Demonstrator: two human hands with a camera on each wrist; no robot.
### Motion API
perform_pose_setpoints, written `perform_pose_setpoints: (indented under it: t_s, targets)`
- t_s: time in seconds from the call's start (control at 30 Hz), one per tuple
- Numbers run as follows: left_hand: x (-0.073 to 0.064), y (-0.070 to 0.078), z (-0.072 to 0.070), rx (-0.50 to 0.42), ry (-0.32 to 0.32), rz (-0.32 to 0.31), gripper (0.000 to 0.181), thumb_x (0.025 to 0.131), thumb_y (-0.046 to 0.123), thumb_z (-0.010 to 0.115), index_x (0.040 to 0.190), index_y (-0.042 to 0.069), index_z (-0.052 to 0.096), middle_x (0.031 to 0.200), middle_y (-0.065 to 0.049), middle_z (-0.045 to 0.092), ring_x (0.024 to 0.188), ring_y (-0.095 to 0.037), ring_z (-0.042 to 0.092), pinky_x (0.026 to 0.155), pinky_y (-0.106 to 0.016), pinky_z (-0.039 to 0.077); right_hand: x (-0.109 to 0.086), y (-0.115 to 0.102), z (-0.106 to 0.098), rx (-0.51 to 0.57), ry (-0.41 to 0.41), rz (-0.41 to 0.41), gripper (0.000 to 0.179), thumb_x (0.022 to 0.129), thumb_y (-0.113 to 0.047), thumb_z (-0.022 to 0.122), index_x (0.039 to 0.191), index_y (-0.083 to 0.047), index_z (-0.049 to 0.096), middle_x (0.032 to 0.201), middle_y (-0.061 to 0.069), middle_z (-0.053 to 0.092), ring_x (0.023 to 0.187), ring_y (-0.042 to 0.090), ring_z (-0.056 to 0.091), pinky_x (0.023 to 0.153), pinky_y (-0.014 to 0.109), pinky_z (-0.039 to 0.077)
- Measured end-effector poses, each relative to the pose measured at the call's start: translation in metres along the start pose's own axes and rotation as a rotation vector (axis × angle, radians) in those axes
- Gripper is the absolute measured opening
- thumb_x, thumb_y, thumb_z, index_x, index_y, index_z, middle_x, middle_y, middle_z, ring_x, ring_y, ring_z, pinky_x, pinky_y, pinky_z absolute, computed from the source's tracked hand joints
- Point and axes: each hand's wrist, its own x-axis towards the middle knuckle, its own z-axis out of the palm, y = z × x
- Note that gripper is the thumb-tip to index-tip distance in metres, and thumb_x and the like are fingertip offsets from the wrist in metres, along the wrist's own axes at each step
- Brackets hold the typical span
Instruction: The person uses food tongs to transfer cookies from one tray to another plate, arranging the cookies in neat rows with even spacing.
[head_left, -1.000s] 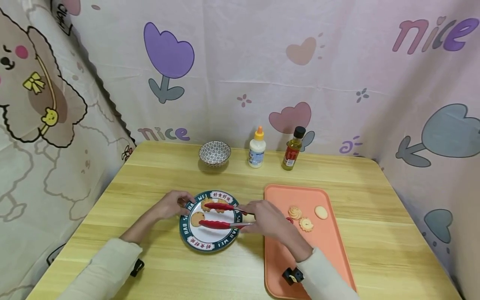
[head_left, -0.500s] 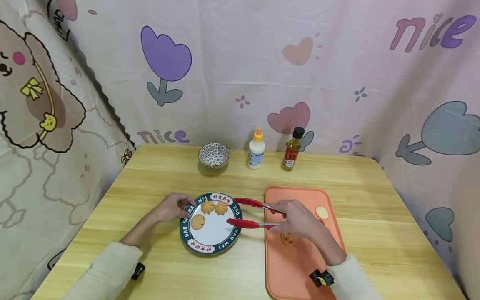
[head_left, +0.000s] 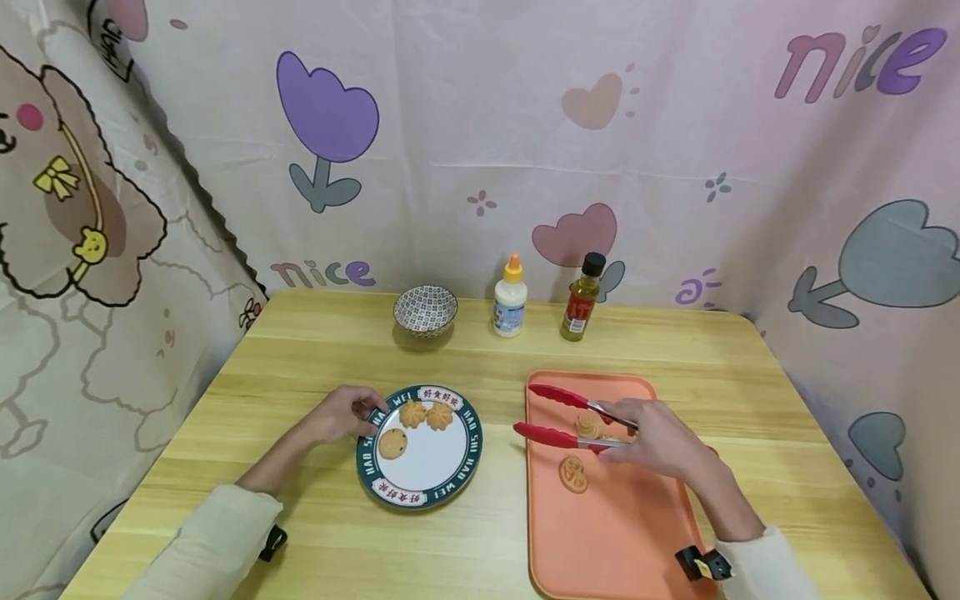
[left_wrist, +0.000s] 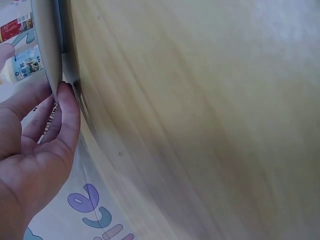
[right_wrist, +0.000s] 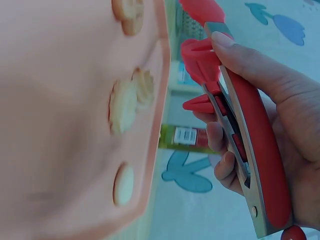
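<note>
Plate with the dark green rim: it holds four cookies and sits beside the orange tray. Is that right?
Not four: the head view shows three cookies on the plate. It does sit beside the orange tray.

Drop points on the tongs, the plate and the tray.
Tongs (right_wrist: 264,150): right wrist view, on the red covering of one handle.
Plate (head_left: 427,458): head view, on its bare white middle.
Tray (head_left: 611,533): head view, on its bare orange floor.

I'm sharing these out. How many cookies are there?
7: a round cookie and two ridged cookies on the plate; on the tray, an oval cookie, a patterned cookie and two cookies close together. In the head view, the right hand hides some.
</note>
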Motion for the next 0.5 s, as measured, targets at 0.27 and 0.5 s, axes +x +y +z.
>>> perform_pose_setpoints:
  t_s: [0.27, 0.5]
  targets:
    - [0.000, -0.001, 0.001, -0.002, -0.002, 0.021, 0.029, 0.075, 0.001, 0.074, 0.103, 0.004, 0.066, 0.098, -0.009, 0.061, 0.084, -0.020, 0.054, 0.072, -0.030, 0.046, -0.017, 0.019, -0.013, -0.001, -0.010, 0.042, 0.066, 0.067, -0.032, 0.084, 0.124, -0.007, 0.062, 0.096, 0.004, 0.068, 0.072, 0.014, 0.049, 0.056, 0.022, 0.038]
    - [0.000, 0.000, 0.000, -0.013, -0.001, -0.003, 0.029, 0.075, 0.002, 0.074, 0.103, 0.005, 0.066, 0.098, -0.009, 0.062, 0.084, -0.020, 0.054, 0.071, -0.029, 0.047, -0.030, 0.034, -0.019, -0.003, -0.040, 0.090, 0.063, 0.071, -0.032, 0.081, 0.126, -0.008, 0.061, 0.070, -0.002, 0.047, 0.062, 0.008, 0.036, 0.052, 0.022, 0.030]
